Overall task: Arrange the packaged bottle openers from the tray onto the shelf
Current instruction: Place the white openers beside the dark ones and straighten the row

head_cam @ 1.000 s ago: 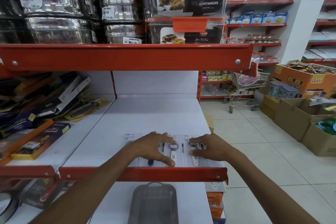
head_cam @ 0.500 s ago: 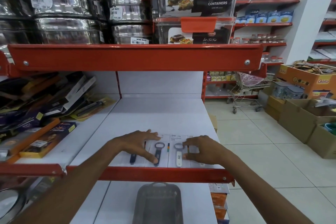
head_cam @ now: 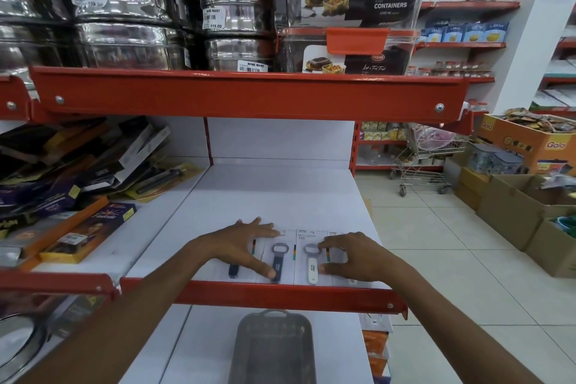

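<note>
My left grip [head_cam: 240,246] and right grip [head_cam: 352,259] lie spread, fingertips pressing the opener packs [head_cam: 307,238] — I'd nudge them evenly, square to the front edge of the shelf [head_cam: 249,293].

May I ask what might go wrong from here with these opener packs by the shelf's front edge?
1. The left hand presses two dark-handled packs at once; sliding it may skew the row against the white-handled pack.
2. The packs lie right behind the red lip; a forward pull might tip one toward the grey tray below.
</note>
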{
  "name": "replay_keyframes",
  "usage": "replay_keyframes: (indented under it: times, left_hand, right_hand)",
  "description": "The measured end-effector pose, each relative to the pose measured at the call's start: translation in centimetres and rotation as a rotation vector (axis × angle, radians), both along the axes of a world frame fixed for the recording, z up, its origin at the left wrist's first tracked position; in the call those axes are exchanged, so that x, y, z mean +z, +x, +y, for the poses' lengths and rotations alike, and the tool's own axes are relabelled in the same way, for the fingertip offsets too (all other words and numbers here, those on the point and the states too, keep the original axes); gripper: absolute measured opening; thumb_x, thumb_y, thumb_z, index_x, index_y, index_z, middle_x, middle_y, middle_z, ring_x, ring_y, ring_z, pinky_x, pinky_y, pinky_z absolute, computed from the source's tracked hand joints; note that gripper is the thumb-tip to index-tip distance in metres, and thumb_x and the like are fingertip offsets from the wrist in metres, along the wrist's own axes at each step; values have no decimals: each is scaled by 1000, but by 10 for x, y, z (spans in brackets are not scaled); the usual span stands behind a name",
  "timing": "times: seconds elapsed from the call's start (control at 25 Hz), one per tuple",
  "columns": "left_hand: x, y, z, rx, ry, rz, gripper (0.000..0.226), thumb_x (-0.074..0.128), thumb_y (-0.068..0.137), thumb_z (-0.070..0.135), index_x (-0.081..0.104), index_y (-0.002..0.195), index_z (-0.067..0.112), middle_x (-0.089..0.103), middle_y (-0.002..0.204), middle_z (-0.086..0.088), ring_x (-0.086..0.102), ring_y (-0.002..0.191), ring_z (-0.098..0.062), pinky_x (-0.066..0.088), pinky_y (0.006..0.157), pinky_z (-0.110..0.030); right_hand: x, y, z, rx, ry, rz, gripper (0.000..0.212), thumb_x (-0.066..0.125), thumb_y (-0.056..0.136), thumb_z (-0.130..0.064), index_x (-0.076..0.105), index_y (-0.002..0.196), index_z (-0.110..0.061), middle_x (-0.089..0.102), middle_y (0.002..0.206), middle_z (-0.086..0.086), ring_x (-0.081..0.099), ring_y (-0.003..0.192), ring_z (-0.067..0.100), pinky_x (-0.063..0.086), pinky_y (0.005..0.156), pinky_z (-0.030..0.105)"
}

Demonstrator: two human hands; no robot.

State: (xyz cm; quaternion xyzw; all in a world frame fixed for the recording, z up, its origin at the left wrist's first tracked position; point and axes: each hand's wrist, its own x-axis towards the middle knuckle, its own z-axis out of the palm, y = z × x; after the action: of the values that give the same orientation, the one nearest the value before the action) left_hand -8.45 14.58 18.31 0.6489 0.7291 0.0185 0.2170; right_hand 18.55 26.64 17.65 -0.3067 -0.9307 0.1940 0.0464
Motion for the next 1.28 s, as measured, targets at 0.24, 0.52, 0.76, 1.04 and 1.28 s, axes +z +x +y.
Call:
replay_keyframes:
  times: [0.24, 0.52, 0.76, 1.04, 1.28]
  left_hand:
    - [17, -32, -24, 65, -97, 62, 136, 68, 35, 89, 23, 152, 37, 11, 166, 10, 6, 154, -15, 15, 125, -45]
    - [15, -22, -23, 16, -63, 42, 122, 74, 48, 79, 27, 151, 35, 16, 166, 10, 17, 152, -17, 21, 122, -43]
    - [18, -21, -21, -17, -78, 57, 125, 68, 43, 83, 26, 151, 38, 14, 166, 11, 17, 152, -17, 23, 122, -44]
    - [21, -16, -23, -23, -70, 30, 123, 69, 45, 80, 27, 151, 37, 14, 165, 12, 15, 152, -14, 20, 122, -41]
    - [21, -10, -28, -4, -53, -5, 125, 68, 46, 83, 24, 153, 34, 10, 166, 12, 9, 153, -13, 15, 124, -42]
  right_hand:
    - [1, 0, -2, -14, -21, -3, 53, 68, 80, -53, 58, 127, -31, 54, 142, -7, 52, 127, 20, 41, 105, 35]
    - [3, 0, -4, -17, -31, -4, 50, 69, 80, -51, 59, 125, -32, 54, 142, -8, 51, 128, 19, 41, 105, 33]
    - [7, -1, -6, -13, -29, -27, 52, 68, 81, -51, 58, 127, -30, 53, 143, -6, 51, 129, 21, 40, 106, 35]
    - [14, -2, -10, -3, -7, -68, 52, 68, 80, -53, 58, 127, -30, 55, 141, -5, 53, 125, 22, 42, 106, 36]
    - [18, -2, -13, -29, -19, -108, 55, 68, 81, -53, 56, 129, -31, 53, 142, -5, 51, 127, 21, 40, 107, 36]
